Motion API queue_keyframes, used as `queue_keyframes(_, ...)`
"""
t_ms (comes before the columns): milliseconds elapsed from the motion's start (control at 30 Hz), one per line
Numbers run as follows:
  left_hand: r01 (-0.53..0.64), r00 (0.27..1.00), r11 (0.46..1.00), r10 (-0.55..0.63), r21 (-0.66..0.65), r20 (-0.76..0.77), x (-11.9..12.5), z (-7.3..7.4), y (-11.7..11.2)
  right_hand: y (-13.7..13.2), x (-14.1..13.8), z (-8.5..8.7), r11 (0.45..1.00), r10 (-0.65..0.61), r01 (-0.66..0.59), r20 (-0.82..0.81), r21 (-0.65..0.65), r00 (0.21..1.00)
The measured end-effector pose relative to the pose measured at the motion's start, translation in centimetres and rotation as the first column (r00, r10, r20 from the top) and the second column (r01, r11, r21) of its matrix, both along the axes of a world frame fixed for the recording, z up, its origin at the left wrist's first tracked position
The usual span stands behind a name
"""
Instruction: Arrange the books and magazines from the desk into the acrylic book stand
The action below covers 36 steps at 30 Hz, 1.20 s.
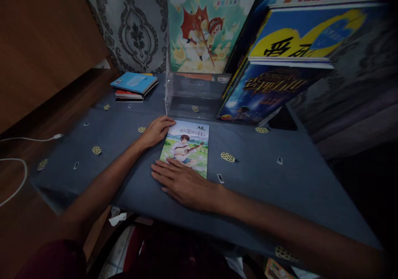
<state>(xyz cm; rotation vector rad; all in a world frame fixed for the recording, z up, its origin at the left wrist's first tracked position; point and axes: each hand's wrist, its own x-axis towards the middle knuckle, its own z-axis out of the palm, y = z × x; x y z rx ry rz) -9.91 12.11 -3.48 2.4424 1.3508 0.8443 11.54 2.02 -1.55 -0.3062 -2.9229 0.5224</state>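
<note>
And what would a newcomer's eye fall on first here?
Probably the bright book on the table, with the left hand at its top left corner and the right hand over its lower end. Next, perhaps, the upright books at the back right, then the book stack at the back left.

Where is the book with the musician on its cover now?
In the head view, the book lies flat near the middle of the tablecloth, the left hand at its upper left corner, the right hand across its lower part.

Hidden lower edge of booklet (186, 145)
</note>
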Motion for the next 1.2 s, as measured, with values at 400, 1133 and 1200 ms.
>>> queue_keyframes(400,-0.129,0.972,0.990,0.138,0.060,-0.190,0.4,0.3,-1.6,0.7,7.4,-2.0,0.822,-0.569,0.568,-0.002,0.032,0.823)
queue_keyframes(1133,-0.265,0.930,0.956,0.287,0.125,-0.228,-1.0,0.5,0.8,3.4,4.2,-0.3,0.833,-0.542,0.546,0.062,-0.094,0.838)
queue_keyframes(1200,-0.263,0.897,0.951,0.302,0.159,-0.323,-0.6,1.2,0.7,3.5,5.0,-0.2,0.844,-0.523,0.522,0.027,-0.118,0.852)
